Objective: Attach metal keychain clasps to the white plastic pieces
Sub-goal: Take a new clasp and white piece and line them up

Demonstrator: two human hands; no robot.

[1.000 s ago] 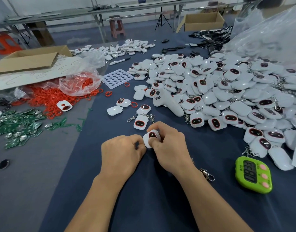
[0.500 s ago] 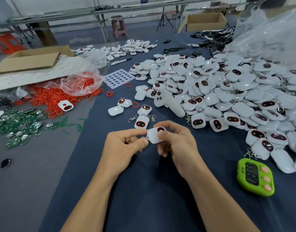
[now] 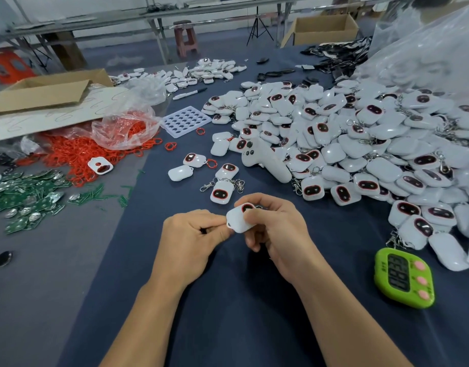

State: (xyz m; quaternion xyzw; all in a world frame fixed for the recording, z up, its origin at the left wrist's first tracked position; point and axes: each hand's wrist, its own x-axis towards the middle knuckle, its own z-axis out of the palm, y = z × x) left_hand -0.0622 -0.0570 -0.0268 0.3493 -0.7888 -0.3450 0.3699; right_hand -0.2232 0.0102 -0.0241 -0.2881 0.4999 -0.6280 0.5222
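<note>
right hand (image 3: 278,234): i grip the piece (image 3: 237,221), now turned corner-first leftward
left hand (image 3: 191,234): curled, pinching at that corner (clasp hidden)
task: threading underway, i judge

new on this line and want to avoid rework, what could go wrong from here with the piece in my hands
1. The left hand pinches at the corner of the white piece; the clasp is hidden there, so a bad hook may go unnoticed.
2. The right hand holds the piece by fingertips; dropped, it could mix with the finished ones just beyond.
</note>
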